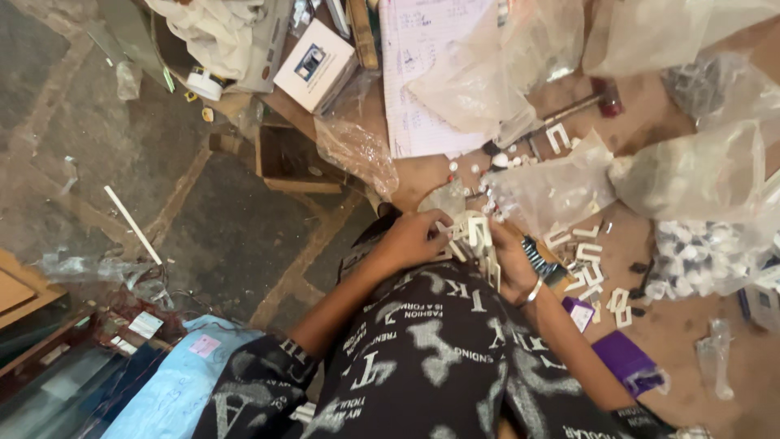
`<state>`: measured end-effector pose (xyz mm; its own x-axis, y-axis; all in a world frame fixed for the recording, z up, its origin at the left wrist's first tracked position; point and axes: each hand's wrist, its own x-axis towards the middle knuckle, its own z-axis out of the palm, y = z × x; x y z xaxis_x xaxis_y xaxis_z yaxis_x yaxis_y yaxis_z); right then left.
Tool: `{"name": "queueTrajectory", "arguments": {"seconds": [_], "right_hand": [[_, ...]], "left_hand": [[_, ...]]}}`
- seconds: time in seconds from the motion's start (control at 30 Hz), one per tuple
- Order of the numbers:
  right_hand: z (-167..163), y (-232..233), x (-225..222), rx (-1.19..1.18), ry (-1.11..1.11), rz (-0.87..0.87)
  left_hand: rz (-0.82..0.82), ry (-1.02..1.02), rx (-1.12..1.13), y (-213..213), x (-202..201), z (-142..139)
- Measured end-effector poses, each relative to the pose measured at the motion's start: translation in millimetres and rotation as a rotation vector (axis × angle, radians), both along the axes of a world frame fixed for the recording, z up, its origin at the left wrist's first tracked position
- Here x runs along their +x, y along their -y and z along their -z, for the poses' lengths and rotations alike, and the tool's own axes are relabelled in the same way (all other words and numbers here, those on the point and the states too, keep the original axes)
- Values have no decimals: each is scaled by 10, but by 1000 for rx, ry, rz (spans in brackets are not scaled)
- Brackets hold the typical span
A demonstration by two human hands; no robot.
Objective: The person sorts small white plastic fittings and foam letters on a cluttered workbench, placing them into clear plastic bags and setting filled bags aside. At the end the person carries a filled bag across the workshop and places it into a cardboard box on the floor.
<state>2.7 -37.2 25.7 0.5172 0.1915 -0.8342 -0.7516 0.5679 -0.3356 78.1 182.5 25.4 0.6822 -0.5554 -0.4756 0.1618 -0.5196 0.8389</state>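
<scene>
At the near edge of a cluttered brown worktable point(682, 333), seen from above, a person holds a cluster of small white plastic pieces point(475, 236) over their lap. Left hand point(414, 237) curls around the cluster's left side, fingers bent and pinching one piece. Right hand point(510, 260), with a thin bracelet point(534, 290) at the wrist, grips the cluster from the right; how its fingers lie cannot be told. More loose white pieces point(589, 256) lie scattered on the table just beside the right hand. Beyond them sit clear plastic bags point(691, 175), some holding white parts. Farther back are a lined paper sheet point(422, 73) and a small white box point(315, 65). A purple packet point(627, 360) lies by the right forearm.
</scene>
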Motion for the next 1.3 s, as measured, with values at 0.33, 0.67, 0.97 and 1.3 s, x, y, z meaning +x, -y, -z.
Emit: {"name": "queueTrajectory", "arguments": {"seconds": [0.33,0.67,0.97,1.3], "right_hand": [[716,99,-148,-186,67,-226],[614,163,-119,-16,10,6],[566,226,4,-1169,450,-847],[105,87,180,-259,15,-156]], "left_hand": [[213,-80,21,63,-152,884],[157,-296,-54,148,63,757],[223,-63,-108,192,199,577],[165,-366,-120,117,145,735]]}}
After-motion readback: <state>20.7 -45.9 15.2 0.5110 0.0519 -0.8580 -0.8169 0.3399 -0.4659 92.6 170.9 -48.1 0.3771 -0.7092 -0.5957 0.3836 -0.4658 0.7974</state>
